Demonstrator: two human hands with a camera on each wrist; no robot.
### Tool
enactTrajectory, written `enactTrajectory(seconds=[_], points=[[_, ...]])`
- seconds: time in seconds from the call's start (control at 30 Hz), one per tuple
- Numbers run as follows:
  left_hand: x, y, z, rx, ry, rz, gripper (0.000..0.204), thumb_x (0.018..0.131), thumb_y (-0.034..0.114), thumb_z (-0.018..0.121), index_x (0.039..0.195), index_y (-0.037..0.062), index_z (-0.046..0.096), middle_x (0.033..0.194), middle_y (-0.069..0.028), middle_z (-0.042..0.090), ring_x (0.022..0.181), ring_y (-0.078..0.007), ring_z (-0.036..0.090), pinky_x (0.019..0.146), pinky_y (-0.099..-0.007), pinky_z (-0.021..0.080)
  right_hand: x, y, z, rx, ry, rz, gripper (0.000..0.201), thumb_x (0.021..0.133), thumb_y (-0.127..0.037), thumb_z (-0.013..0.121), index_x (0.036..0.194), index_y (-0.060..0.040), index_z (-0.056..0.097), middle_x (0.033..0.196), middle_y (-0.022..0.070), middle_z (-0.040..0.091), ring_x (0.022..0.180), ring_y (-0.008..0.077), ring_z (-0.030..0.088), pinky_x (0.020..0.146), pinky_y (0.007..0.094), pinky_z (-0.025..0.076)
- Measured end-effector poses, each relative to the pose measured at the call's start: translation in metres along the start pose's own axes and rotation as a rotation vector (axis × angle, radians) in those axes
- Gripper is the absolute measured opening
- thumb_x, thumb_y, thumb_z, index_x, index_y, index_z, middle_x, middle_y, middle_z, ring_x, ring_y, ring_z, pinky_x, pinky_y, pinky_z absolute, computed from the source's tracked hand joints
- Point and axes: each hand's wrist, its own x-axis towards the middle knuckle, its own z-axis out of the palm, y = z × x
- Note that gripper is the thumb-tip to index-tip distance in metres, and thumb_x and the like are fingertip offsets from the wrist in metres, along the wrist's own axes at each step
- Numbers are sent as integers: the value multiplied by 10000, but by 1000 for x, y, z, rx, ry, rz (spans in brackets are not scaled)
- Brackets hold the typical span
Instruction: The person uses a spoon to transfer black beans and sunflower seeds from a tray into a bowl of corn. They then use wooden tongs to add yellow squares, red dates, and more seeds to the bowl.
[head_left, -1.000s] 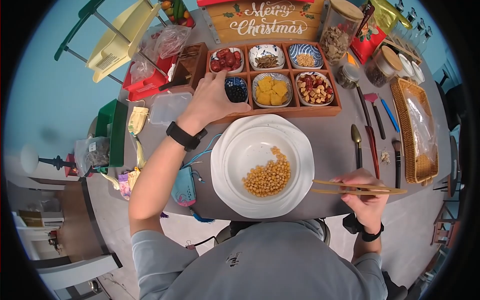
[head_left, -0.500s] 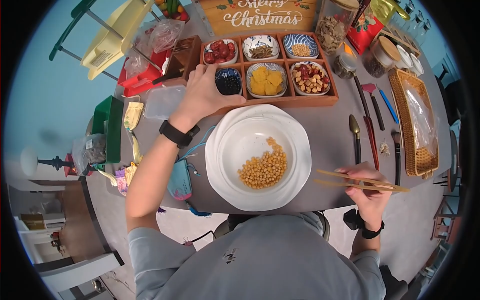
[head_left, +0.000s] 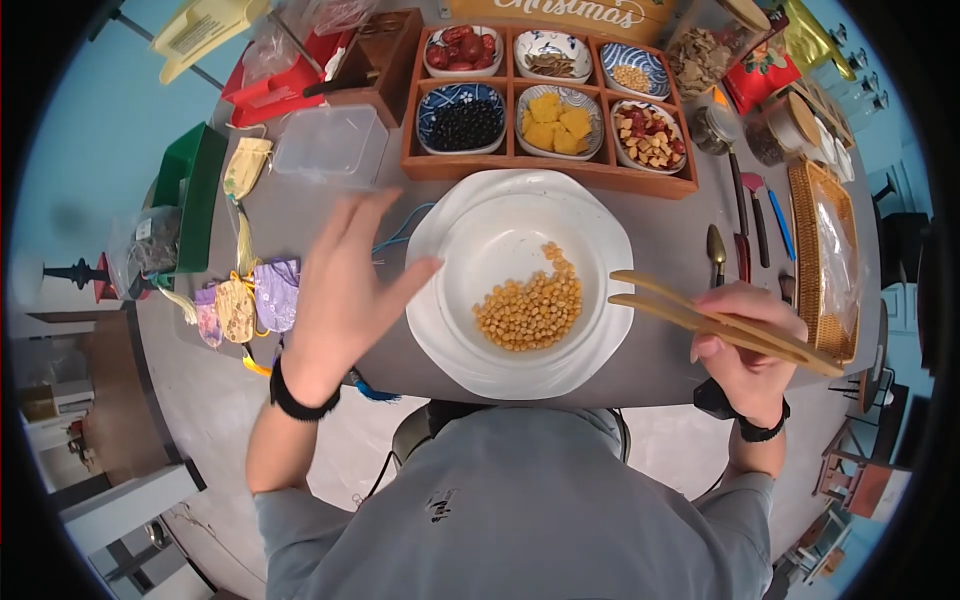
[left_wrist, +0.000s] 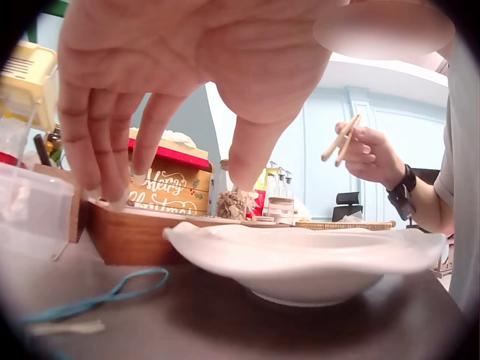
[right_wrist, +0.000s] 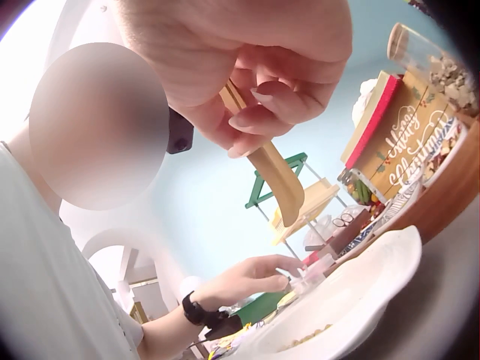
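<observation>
The left hand [head_left: 345, 285] hovers left of the white bowl [head_left: 425, 250], fingers spread and holding nothing; in the left wrist view its fingers [left_wrist: 112, 135] hang down in the air. The right hand [head_left: 750, 350] pinches wooden tongs [head_left: 700, 318], whose tips point at the bowl's right rim. Yellow chickpeas [head_left: 530, 310] lie inside the bowl. Behind it, a divided wooden tray [head_left: 560, 172] holds small dishes: red dates [head_left: 463, 46], black beans [head_left: 462, 125], yellow pieces [head_left: 556, 124], mixed chopped pieces [head_left: 650, 136], seeds [head_left: 550, 65] and pale beans [head_left: 631, 78].
A clear plastic box [head_left: 330, 143], a green bin [head_left: 198, 190] and small pouches [head_left: 275, 293] sit at the left. On the right are a wicker basket [head_left: 820, 300], a spoon [head_left: 716, 250], a blue tool [head_left: 780, 222] and lidded jars [head_left: 715, 128].
The left hand has left the tray's front left corner and moved down toward the person, uncovering the black beans. The tongs have come a little nearer the bowl. The head view has shifted.
</observation>
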Motion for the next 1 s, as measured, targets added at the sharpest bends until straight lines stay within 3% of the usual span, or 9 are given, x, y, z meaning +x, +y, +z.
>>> enactTrajectory(seconds=[0.03,0.13,0.17,0.27,0.37,0.43,0.57,0.77,1.0], points=[[-12,2,1,-13,-13,-46,740,763,265,861,1358,-37,541,1052,-183,647,866,-306,679,739,-371,555,6,1,-1,17,-49,-30,261,846,-26,761,1082,64,696,926,140,732,812,191,705,730,290,553],[-38,11,1,-85,-227,-298,740,792,194,848,1429,11,520,956,-101,652,717,-177,630,633,-295,522,18,1,12,165,-10,107,284,859,2,741,1129,67,683,957,163,736,858,184,725,759,282,563],[-47,5,10,-140,-181,-222,801,785,192,863,1468,17,483,865,-68,639,631,-129,596,570,-271,495,26,0,12,130,-84,123,321,880,27,711,1195,67,661,964,156,742,889,170,738,774,265,564],[-53,8,14,-179,-169,-251,846,769,190,878,1484,11,462,892,-81,641,632,-138,592,573,-275,498,48,9,17,-50,-300,128,316,899,15,700,1210,53,666,956,127,749,885,154,741,770,245,560],[-54,5,15,-207,-184,-283,905,751,185,889,1510,12,426,930,-90,641,636,-138,588,574,-277,503,62,29,23,-192,-349,31,303,897,-2,704,1199,-9,692,940,82,745,790,122,705,711,247,541],[-54,8,15,-209,-155,-253,919,748,237,888,1490,-31,418,937,-125,656,646,-205,632,578,-335,525,69,42,23,-181,-359,9,306,886,-9,713,1191,-32,698,945,69,740,754,115,672,686,261,527],[-60,9,15,-201,-162,-244,964,741,270,892,1504,-35,387,983,-154,659,666,-240,656,575,-356,533,79,46,27,-157,-389,29,295,892,-19,724,1187,-14,699,969,77,738,823,126,683,732,263,531],[-68,9,16,-242,-173,-265,1004,715,267,914,1520,-13,383,955,-114,633,651,-198,623,559,-319,515,82,44,16,-189,-533,-18,294,893,-9,723,1187,-15,723,982,85,734,843,150,666,771,276,529],[-72,15,12,-268,-119,-281,989,680,189,926,1515,19,423,896,-43,551,625,-134,519,551,-273,456,89,58,24,-87,-543,55,333,843,28,734,1174,-10,739,950,90,744,803,132,660,720,260,518]])
